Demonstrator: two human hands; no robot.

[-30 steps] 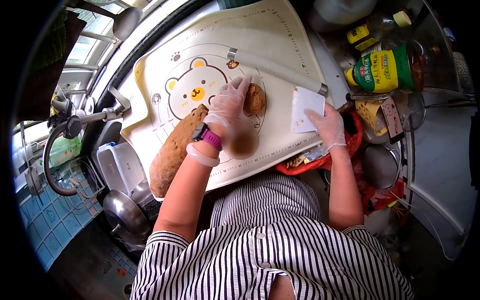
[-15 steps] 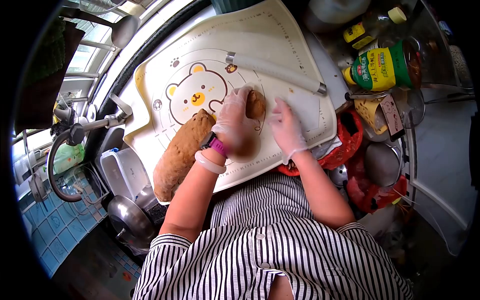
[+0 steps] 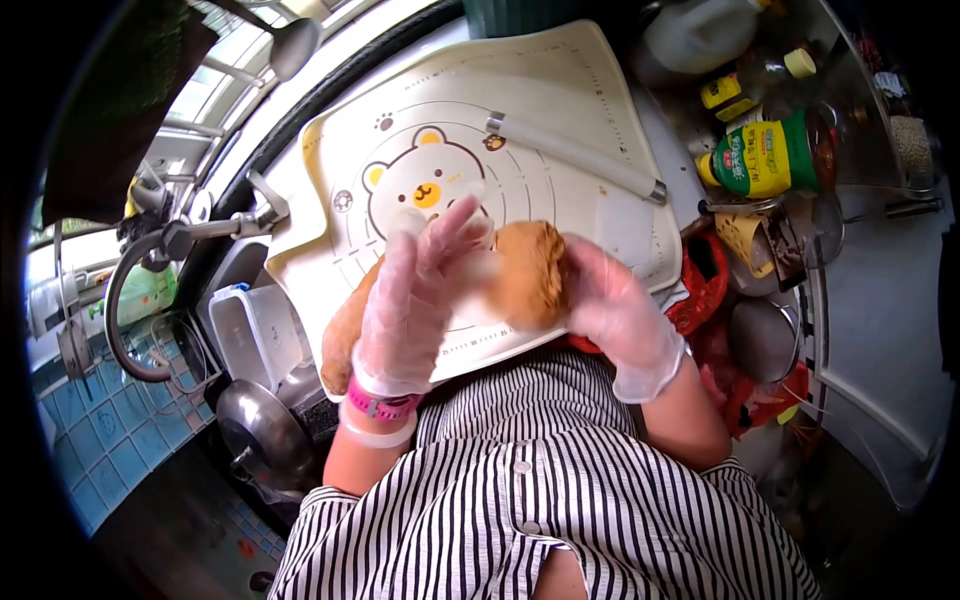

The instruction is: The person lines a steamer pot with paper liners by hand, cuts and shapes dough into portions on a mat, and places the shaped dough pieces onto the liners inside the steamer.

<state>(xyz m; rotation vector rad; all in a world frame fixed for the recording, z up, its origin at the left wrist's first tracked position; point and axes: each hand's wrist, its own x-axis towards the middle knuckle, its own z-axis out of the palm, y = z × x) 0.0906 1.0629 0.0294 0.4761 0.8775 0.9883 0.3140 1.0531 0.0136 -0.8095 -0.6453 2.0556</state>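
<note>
A lump of brown dough (image 3: 528, 275) is raised above the mat in front of me, its right side rough and creased. My right hand (image 3: 618, 322), in a clear plastic glove, has its fingers round the right side of the lump. To the left of the dough, my left hand (image 3: 408, 310) is upright, gloved too, with its fingers apart and nothing in them. Partly hidden behind it, a long log of the same dough (image 3: 345, 345) lies on the mat. The cream baking mat (image 3: 560, 75) carries a printed bear face and circles.
A white rolling pin (image 3: 580, 158) with metal ends lies across the mat's upper right. Bottles, including a green and yellow one (image 3: 765, 158), stand at the right. To the left are a tap (image 3: 205, 240), a clear plastic tub (image 3: 258, 335) and a metal pot lid (image 3: 262, 435).
Both hands have come up and closer to me. The dough piece by my left hand on the mat is now raised in my right hand. The view has shifted slightly.
</note>
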